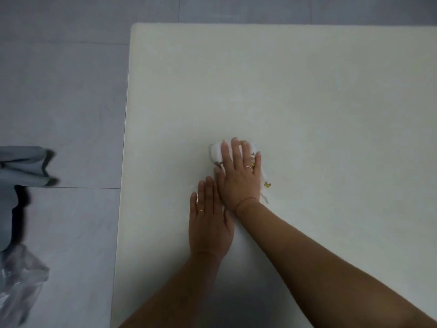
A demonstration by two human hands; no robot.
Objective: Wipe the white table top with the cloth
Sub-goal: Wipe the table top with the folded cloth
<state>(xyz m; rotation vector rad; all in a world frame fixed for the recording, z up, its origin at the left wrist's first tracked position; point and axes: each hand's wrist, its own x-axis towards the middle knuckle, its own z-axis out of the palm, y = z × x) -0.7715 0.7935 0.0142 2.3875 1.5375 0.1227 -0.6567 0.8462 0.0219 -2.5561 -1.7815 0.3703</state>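
Note:
The white table top (307,102) fills the middle and right of the head view. A small white cloth (215,152) with little yellow marks lies on it near the centre. My right hand (238,176) presses flat on the cloth, fingers spread and pointing away from me, so most of the cloth is hidden under the palm. My left hand (209,221) lies flat on the bare table just near and left of the right hand, fingers together, its fingertips close to the right thumb. It holds nothing.
The table's left edge (124,162) and far edge (260,24) border a grey tiled floor (63,95). At the far left are grey fabric (21,164) and a crumpled clear plastic bag (21,278) on the floor.

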